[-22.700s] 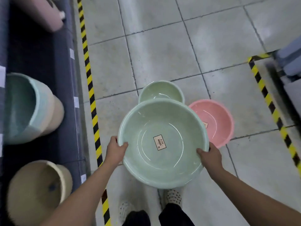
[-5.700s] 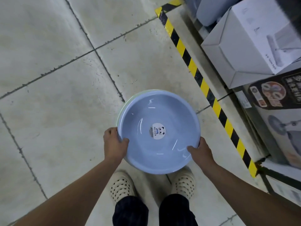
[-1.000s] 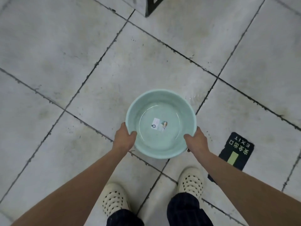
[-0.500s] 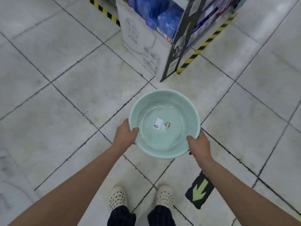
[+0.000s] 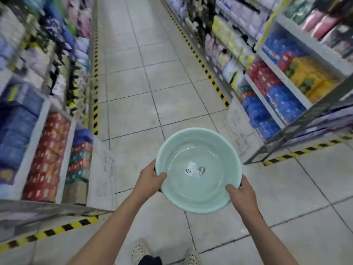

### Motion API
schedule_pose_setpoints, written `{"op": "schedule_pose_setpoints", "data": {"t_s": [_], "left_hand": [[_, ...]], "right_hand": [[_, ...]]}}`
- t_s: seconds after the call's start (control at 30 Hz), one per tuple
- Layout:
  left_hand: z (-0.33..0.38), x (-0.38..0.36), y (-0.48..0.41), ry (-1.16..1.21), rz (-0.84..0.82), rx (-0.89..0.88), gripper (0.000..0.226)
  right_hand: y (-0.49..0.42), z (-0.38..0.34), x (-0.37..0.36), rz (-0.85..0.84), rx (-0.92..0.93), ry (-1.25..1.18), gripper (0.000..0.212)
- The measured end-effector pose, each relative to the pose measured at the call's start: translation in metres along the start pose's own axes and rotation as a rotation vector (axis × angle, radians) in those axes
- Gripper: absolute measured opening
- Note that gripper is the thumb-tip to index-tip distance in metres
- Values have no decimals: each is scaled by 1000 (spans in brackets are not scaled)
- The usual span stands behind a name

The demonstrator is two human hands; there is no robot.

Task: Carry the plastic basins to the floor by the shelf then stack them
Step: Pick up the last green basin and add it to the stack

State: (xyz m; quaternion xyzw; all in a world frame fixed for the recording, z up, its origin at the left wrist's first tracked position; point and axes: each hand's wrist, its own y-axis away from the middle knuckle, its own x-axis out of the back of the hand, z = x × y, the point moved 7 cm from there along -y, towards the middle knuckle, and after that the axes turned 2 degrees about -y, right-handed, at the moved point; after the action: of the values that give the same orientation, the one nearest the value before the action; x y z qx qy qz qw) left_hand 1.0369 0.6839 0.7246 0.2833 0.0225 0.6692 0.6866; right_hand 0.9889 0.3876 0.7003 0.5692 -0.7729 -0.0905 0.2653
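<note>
I hold a round pale green plastic basin (image 5: 191,150) level in front of me, above the tiled floor. A small white label sits at the bottom of it. My left hand (image 5: 150,178) grips the near left rim with the thumb inside. On the near right rim my right hand (image 5: 239,194) grips the same way. The basin holds nothing. No other basin is in view.
A long aisle of grey tiles (image 5: 133,73) runs straight ahead. Stocked shelves line it, a left shelf (image 5: 47,150) and a right shelf (image 5: 286,83), each edged with yellow-black floor tape (image 5: 95,92). My feet show at the bottom edge.
My view has swung upward from the floor to the aisle between two shelf ends. The green basin stays in both hands at the same height.
</note>
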Motion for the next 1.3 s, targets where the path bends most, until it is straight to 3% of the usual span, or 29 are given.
{"op": "schedule_pose_setpoints", "data": {"t_s": [0.17, 0.3, 0.53, 0.8, 1.0, 1.3], "left_hand": [[-28, 117, 89, 142, 258, 74, 38], [-86, 201, 164, 162, 475, 138, 35], [-212, 327, 326, 306, 824, 246, 37], [-346, 400, 489, 574, 1182, 403, 37], [-411, 433, 547, 786, 1361, 500, 30], [-501, 503, 561, 922, 1463, 577, 33]], "right_hand": [[52, -85, -88, -269, 173, 133, 43], [112, -113, -178, -474, 250, 223, 44], [260, -105, -373, -862, 385, 396, 50], [432, -69, -547, -1187, 515, 608, 49], [522, -49, -643, -1359, 638, 747, 48], [592, -18, -790, -1476, 722, 981, 37]]}}
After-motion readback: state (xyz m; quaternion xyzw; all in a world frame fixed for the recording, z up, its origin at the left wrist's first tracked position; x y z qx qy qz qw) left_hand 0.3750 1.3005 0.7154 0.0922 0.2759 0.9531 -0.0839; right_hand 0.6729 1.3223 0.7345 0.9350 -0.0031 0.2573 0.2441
